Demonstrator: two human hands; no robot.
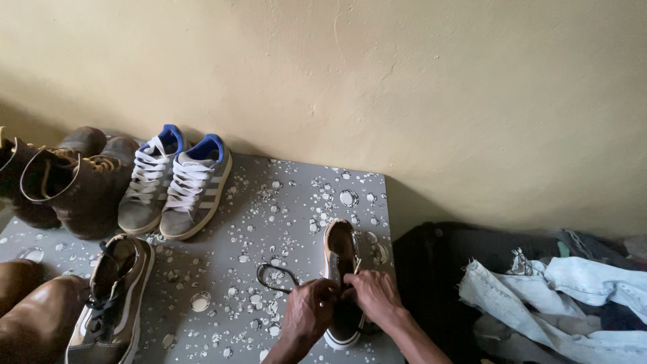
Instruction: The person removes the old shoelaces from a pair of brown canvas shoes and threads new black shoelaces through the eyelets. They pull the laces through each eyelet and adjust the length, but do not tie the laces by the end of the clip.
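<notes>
Under both hands: a dark sneaker (342, 269) with a white sole lies on the grey spotted table (269, 202).
Where the shoe is: near the table's right edge, touching both hands.
Long way of the shoe: it points away from the grip toward the wall, its open top past the fingers and its toe under the wrists.
Left hand (310, 307): fingers pinched shut on the dark lace (275, 278).
Right hand (374, 293): fingers curled shut on the lace at the top of the shoe.
Lace: a loop of it lies on the table just left of the grip.
Which hand is nearer: both sit on the shoe; neither is closer.
Far left of the grip: a matching dark sneaker (114, 296), two grey sneakers with white laces and blue heels (175, 185), brown boots (64, 182).
Right of the grip: a pile of pale jeans (559, 296) on dark cloth.
Packages, labels, signs: none to see.
</notes>
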